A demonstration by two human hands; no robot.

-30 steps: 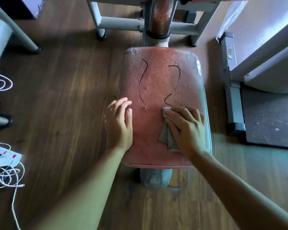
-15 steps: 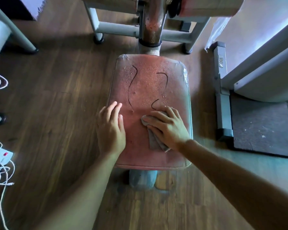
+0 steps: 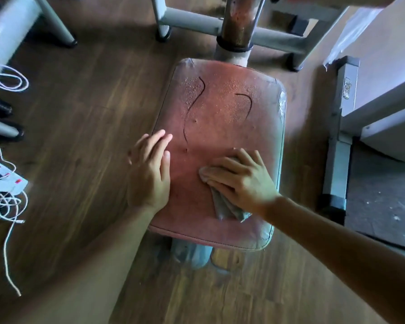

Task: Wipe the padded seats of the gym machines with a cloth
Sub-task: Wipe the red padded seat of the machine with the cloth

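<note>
A worn red padded seat [image 3: 222, 118] fills the middle of the view, dusty at its far half with dark curved marks. My right hand [image 3: 241, 181] presses a grey cloth [image 3: 225, 206] flat on the seat's near right part, fingers spread over it pointing left. Part of the cloth trails out under my wrist. My left hand [image 3: 150, 171] rests flat on the seat's left edge, fingers straight and pointing away from me.
A rusty post [image 3: 237, 22] and grey frame bars [image 3: 197, 22] stand behind the seat. Another machine's grey base [image 3: 337, 146] and a dark mat [image 3: 381, 197] lie to the right. White cables [image 3: 5, 202] and a power strip [image 3: 2, 176] lie on the wooden floor at left.
My right hand has slid the cloth leftward across the seat's near part, from the right edge toward the middle. My left hand stays on the left edge.
</note>
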